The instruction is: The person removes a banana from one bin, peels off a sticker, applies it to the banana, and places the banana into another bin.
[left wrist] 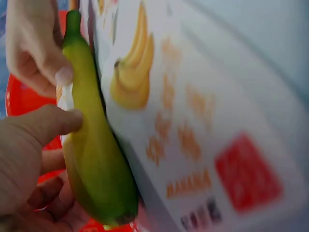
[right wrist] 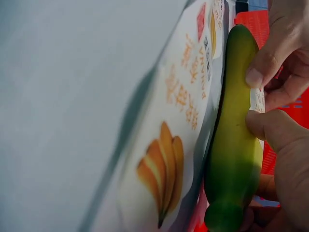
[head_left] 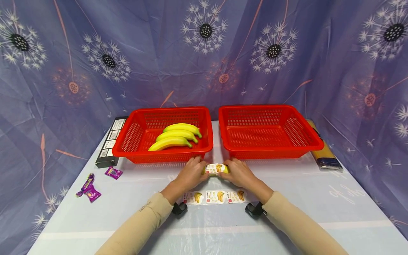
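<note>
Both hands grip one yellow banana with green ends (left wrist: 94, 145), held lengthwise just in front of the baskets. My left hand (head_left: 191, 174) has its thumb and fingers around one end, and my right hand (head_left: 240, 173) holds the other end the same way. In the head view a white banana-print label (head_left: 214, 168) lies across the banana's middle between the hands. Both thumbs press near the edge of that label in the wrist views. Closer to me, a strip of banana labels (head_left: 216, 197) lies flat on the table between the forearms.
A red basket (head_left: 162, 156) behind my left hand holds several bananas (head_left: 173, 142). Beside it stands a second red basket (head_left: 271, 154). Purple-wrapped candies (head_left: 113, 172) and a black box (head_left: 111, 141) lie at left. A pack of spaghetti (head_left: 323, 154) is at far right.
</note>
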Demonstrator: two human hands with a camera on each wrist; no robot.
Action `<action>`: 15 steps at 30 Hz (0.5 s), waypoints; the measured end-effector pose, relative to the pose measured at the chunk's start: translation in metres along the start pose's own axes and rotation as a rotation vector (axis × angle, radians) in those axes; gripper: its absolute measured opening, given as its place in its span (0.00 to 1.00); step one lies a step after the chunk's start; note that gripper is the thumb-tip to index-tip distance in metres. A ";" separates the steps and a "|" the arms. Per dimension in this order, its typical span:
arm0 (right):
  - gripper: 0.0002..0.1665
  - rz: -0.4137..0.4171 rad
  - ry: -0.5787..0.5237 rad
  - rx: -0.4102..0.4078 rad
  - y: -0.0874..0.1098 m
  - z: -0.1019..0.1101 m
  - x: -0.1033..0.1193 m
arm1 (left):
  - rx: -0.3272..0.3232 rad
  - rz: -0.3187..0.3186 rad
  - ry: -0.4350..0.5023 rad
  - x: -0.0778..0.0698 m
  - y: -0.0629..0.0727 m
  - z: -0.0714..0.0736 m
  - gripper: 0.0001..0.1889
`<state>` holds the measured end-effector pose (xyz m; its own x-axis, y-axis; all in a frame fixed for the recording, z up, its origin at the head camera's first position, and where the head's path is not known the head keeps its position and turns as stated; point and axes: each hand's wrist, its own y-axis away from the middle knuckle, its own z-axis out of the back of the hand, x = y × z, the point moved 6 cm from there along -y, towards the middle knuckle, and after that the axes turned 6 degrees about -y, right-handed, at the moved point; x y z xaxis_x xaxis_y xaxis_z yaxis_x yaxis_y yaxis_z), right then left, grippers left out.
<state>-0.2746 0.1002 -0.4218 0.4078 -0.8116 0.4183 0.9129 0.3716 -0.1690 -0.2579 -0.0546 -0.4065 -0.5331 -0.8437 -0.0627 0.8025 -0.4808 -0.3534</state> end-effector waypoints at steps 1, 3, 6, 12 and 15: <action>0.25 0.004 -0.001 -0.003 0.000 0.000 0.000 | 0.014 0.009 0.021 0.001 0.000 0.000 0.16; 0.25 0.009 0.001 -0.008 0.000 0.000 0.000 | 0.030 0.023 0.053 0.003 0.001 0.000 0.17; 0.27 0.015 0.031 -0.014 -0.002 -0.001 0.001 | 0.029 0.023 0.072 0.004 0.002 0.000 0.18; 0.28 0.015 0.072 -0.017 -0.004 -0.002 0.003 | -0.004 0.012 0.066 0.003 0.004 -0.002 0.18; 0.26 0.037 0.037 -0.004 -0.003 -0.001 0.002 | -0.001 0.017 0.061 0.003 0.003 -0.002 0.18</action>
<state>-0.2769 0.0969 -0.4217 0.4421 -0.8132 0.3784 0.8970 0.4004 -0.1875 -0.2574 -0.0587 -0.4097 -0.5352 -0.8353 -0.1256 0.8111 -0.4666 -0.3527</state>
